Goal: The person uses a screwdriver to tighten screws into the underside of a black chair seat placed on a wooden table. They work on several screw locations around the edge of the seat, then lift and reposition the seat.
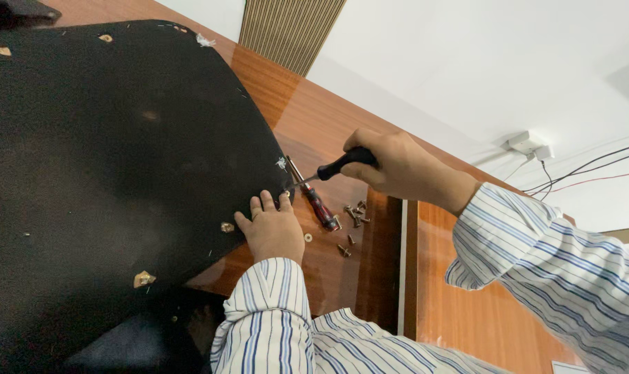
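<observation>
A large black fabric-covered panel [107, 159] lies on a glossy reddish-brown wooden table [314, 118]. My left hand [273, 228] presses flat on the panel's edge, fingers spread. My right hand [394, 166] grips the black handle of a screwdriver [339, 166], whose tip points at the panel's edge just above my left fingers. A second screwdriver [318, 204] with a red handle lies on the table between my hands. Several loose screws [352, 215] are scattered beside it.
Small holes in the panel [143, 279] show wood beneath. A gap in the tabletop [403, 263] runs right of the screws. A white wall outlet [529, 145] with cables [591, 170] sits on the white wall behind. A ribbed panel [287, 31] stands at top.
</observation>
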